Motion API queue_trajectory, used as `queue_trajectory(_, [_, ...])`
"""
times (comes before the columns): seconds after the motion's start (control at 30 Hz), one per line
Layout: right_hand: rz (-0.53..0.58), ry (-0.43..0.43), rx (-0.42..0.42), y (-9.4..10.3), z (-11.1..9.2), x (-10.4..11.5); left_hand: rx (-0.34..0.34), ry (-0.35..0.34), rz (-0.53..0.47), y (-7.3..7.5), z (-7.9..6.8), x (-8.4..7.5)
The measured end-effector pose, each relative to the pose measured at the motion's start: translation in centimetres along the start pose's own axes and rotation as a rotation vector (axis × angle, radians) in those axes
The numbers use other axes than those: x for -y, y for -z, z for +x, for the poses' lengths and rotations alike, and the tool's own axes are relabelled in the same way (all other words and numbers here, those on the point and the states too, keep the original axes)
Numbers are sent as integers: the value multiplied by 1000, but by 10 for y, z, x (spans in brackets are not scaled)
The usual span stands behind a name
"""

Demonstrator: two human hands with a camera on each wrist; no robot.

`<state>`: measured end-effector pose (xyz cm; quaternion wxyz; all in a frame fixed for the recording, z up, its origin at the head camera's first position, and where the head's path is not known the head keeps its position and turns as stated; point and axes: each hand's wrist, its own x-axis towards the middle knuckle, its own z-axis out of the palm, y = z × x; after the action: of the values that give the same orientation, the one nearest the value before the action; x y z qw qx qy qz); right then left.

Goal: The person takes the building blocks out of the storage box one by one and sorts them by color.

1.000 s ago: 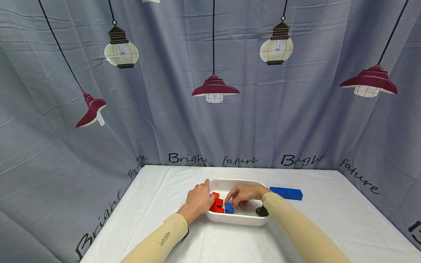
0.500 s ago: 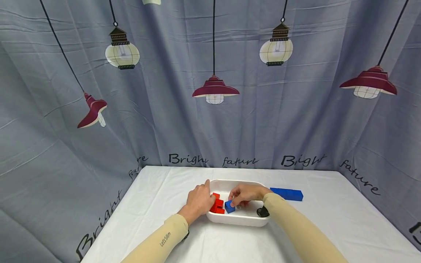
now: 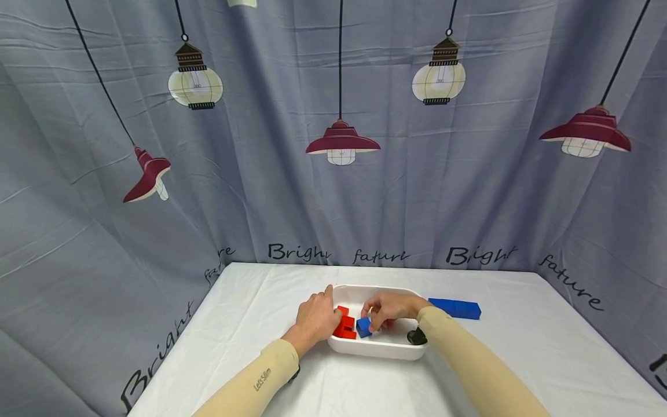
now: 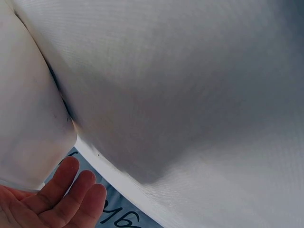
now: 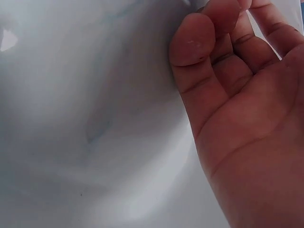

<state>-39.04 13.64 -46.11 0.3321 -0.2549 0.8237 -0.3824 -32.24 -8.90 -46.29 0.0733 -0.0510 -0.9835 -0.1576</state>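
A white tray [image 3: 375,348] sits on the table with several red blocks [image 3: 345,324] grouped in its left end. My left hand [image 3: 315,317] holds the tray's left side, its thumb over the inner side near the red blocks. In the left wrist view its fingers [image 4: 71,194] lie along the outside of the tray wall [image 4: 33,95]. Inside the tray, my right hand [image 3: 393,307] pinches a blue block [image 3: 363,327] just right of the red ones. The right wrist view has the curled fingers of the right hand [image 5: 251,109]; the block is hidden there.
Behind and to the right of the tray lies a long blue bar of joined blocks [image 3: 454,308]. A white cloth [image 3: 271,289] covers the table. A grey curtain [image 3: 292,197] with printed lamps hangs behind it.
The right thumb and fingers have closed on the blue block and turned it slightly in place. The left hand has stayed on the tray's side.
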Motion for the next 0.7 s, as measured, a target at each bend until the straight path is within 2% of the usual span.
queue_trajectory(0.53, [-93, -4, -13, 8, -4, 6, 0, -5, 1, 0, 0, -1])
queue_trajectory(0.7, [-114, -10, -46, 10, -8, 6, -6, -9, 7, -1, -1, 1])
